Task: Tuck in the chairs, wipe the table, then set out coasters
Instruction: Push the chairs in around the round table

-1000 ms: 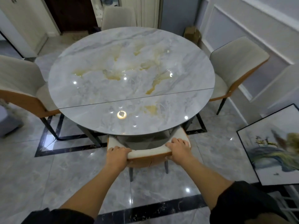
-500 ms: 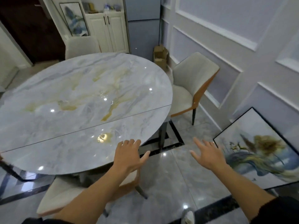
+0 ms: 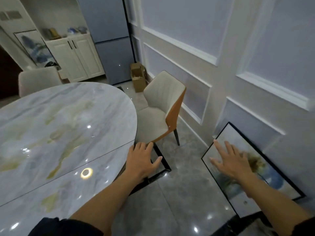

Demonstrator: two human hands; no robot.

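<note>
Chair faces eight o'clock toward the tabletop, at twelve o'clock from the left hand and its spread, empty fingers; right hand likewise.

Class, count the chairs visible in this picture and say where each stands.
2. One chair stands between the table and the panelled wall; the other chair shows behind the table's far edge. More may be hidden out of frame.

Glossy marble table, matt cloth chair (orange shell), polished floor tiles
</note>
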